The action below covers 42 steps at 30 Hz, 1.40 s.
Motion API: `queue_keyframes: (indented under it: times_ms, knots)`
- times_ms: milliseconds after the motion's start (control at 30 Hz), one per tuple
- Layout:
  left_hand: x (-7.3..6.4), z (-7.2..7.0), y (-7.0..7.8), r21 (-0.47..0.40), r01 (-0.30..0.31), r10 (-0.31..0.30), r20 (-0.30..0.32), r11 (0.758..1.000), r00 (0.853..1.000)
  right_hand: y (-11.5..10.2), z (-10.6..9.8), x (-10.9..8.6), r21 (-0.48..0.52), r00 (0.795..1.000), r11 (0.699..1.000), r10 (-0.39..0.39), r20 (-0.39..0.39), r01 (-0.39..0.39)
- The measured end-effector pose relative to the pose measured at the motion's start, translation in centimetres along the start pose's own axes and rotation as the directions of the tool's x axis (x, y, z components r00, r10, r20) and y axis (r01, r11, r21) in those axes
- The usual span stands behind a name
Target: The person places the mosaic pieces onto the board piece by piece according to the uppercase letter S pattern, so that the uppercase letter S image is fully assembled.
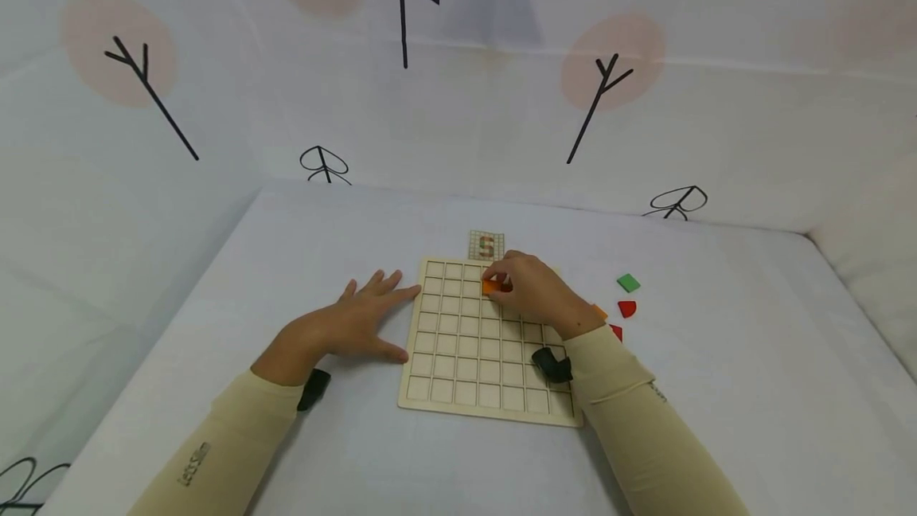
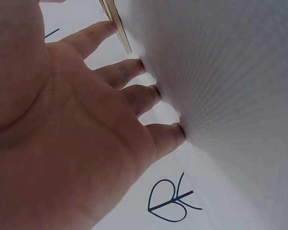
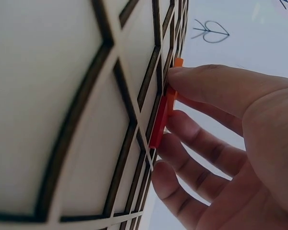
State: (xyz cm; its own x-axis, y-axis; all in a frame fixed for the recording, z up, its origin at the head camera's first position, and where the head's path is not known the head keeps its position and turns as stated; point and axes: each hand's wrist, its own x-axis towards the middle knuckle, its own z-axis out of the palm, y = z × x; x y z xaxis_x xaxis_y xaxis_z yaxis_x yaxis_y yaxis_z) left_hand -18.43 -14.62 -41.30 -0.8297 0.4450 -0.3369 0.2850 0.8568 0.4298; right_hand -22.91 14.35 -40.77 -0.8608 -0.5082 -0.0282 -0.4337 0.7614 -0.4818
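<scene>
On the white table (image 1: 344,440) I see from afar the wooden grid board (image 1: 456,366), and the left hand (image 1: 358,326), holding nothing, touches its left edge with spread fingers. At the board's far part, the right hand (image 1: 532,290) pinches the orange piece (image 1: 490,287), just beside a red piece (image 3: 158,124)

Free lane over board (image 1: 479,347) between left hand (image 1: 358,326), right hand (image 1: 533,291) — right sleeve (image 1: 618,377) obstructs right edge.

My board (image 1: 467,393) looks wood, matt, smooth; orange tile (image 1: 490,287) smooth, can't tell material; card (image 1: 486,245) matt, paper-like; my sleeves (image 1: 236,436) matt cloth; table (image 1: 716,341) smooth, matt; backdrop (image 1: 487,126) creased cloth; wrist mounts (image 1: 550,365) plastic-looking.
</scene>
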Motion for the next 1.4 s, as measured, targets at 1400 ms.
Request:
queue_keyframes:
  times_ms: [1400]
  knots:
    - [-0.1, -0.3, 0.1, -0.011, 0.004, -0.004, 0.019, 1.000, 1.000, -0.5, -3.1, -1.6, -0.005, 0.997, 1.000, 0.029, -0.074, -0.029]
